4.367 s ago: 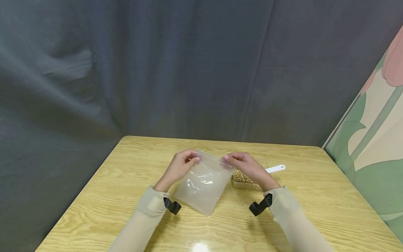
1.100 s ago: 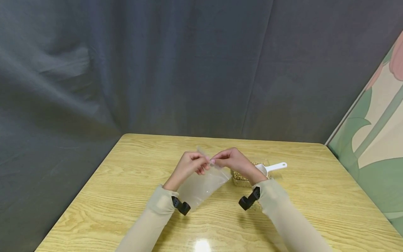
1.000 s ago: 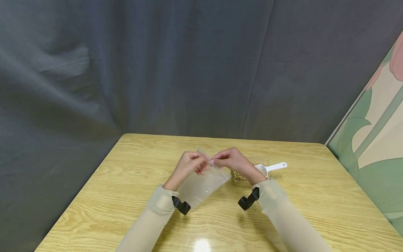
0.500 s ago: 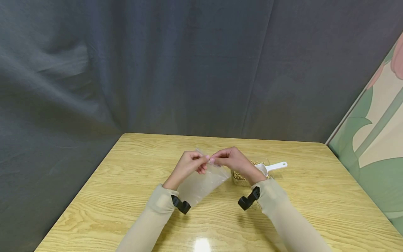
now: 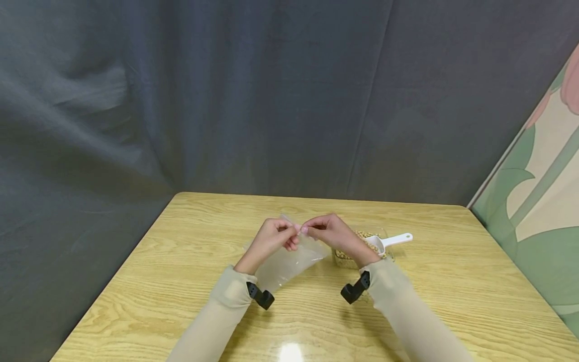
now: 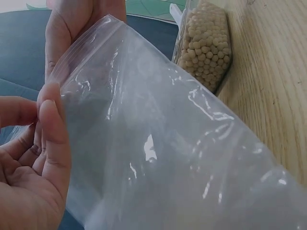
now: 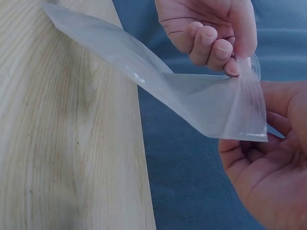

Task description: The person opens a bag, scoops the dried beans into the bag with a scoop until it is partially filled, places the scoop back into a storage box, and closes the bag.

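A clear plastic zip bag [image 5: 287, 266] hangs tilted between the two hands, close over the table. My left hand [image 5: 273, 238] pinches its zip edge between thumb and fingers. Right beside it, the thumb and forefinger of my right hand [image 5: 333, 232] pinch the same edge, so the fingertips of both hands nearly meet. In the right wrist view, the zip strip of the bag [image 7: 124, 55] bends where the hands grip it. The left wrist view has the bag [image 6: 153, 139] spread wide and see-through, with nothing inside it.
Behind my right wrist stands a clear box [image 5: 347, 262] of round tan beans [image 6: 206, 45]. A white scoop [image 5: 397, 240] lies in it, handle pointing right. The wooden table [image 5: 190, 281] ends at a dark curtain [image 5: 280, 100].
From holding the bag's top edge well apart, my hands have come together along it, and the bag has turned and folded. Over the last second, they have barely moved.
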Demonstrator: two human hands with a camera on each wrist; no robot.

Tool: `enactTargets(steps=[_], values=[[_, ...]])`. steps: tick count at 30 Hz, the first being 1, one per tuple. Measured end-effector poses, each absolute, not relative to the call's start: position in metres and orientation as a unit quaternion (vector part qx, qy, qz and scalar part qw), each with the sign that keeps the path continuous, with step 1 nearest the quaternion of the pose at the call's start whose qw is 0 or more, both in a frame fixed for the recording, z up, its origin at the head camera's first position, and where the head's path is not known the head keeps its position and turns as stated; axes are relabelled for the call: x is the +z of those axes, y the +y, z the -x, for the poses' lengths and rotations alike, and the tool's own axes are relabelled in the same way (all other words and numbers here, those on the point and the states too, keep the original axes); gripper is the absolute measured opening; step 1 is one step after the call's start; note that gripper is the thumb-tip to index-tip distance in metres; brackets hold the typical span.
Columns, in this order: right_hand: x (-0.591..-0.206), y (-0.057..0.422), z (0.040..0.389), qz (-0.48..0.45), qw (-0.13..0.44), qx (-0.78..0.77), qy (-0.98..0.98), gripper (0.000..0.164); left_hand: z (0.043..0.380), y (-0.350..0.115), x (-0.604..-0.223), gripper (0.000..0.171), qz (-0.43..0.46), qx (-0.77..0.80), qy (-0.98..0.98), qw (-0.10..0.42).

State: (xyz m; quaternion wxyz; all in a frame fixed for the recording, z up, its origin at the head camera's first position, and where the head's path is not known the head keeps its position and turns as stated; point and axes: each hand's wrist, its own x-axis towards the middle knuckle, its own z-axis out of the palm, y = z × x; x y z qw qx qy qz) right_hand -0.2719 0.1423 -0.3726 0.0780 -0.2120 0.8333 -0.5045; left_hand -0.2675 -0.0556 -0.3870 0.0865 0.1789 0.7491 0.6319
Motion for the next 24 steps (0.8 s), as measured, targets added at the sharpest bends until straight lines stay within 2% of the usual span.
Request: enactTargets(steps=[9,18,24], values=[[-0.378,0.14,0.272,0.237,0.04,-0.501,0.831,0.024,0.269,-0.055,-0.388,0.027,-0.172,0.629,0.752,0.094],[-0.38,0.142,0.273,0.208,0.053,-0.507,0.835,0.026,0.251,-0.055,-0.364,0.026,-0.182,0.63,0.75,0.085],[-0.379,0.142,0.272,0.19,0.058,-0.506,0.84,0.027,0.253,-0.056,-0.369,0.025,-0.183,0.632,0.748,0.084]])
